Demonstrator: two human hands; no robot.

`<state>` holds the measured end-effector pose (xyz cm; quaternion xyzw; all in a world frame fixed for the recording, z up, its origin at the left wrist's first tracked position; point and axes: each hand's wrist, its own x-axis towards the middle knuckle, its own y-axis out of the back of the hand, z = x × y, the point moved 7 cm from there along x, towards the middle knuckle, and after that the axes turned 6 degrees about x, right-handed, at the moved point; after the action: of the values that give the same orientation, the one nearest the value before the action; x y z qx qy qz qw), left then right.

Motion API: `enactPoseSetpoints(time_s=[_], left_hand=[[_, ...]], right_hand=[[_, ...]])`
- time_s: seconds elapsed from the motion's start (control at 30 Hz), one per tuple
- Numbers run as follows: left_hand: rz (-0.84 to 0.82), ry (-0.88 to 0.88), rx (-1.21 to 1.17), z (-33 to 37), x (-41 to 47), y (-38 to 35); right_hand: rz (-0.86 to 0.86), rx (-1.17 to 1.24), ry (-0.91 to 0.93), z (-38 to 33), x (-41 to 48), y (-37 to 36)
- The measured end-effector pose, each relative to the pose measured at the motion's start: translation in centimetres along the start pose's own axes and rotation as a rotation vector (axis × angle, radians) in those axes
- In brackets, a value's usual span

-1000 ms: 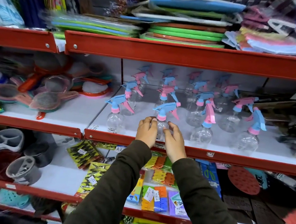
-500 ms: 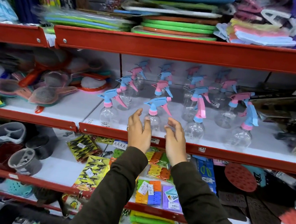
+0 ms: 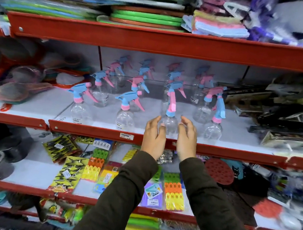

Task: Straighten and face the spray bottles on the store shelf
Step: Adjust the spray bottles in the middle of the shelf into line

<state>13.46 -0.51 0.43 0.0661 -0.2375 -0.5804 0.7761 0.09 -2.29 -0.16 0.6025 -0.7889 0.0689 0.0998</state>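
Clear spray bottle (image 3: 169, 123) between open left hand (image 3: 153, 136); right hand (image 3: 187, 137)

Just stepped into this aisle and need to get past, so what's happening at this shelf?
A person in dark sleeves is tidying clear plastic spray bottles with pink-and-blue trigger heads on the red-edged middle shelf. The left hand and right hand are open on either side of the front-row bottle with the pink head, not clearly gripping it. Its head points a different way from the two blue-headed front bottles to its left.
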Motion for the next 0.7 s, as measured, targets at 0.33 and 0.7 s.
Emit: enactPoseSetpoints(time_s=[0.33,0.7], left_hand=[[-0.082,0.135,-0.031,-0.7,1.8,-1.9],[-0.133,0.141,-0.058,-0.3,2.7,-1.8]], right_hand=[[-0.144,-0.160,0.008,0.6,0.6,-0.8],[-0.099,-0.121,0.013,0.6,-0.1,0.8]])
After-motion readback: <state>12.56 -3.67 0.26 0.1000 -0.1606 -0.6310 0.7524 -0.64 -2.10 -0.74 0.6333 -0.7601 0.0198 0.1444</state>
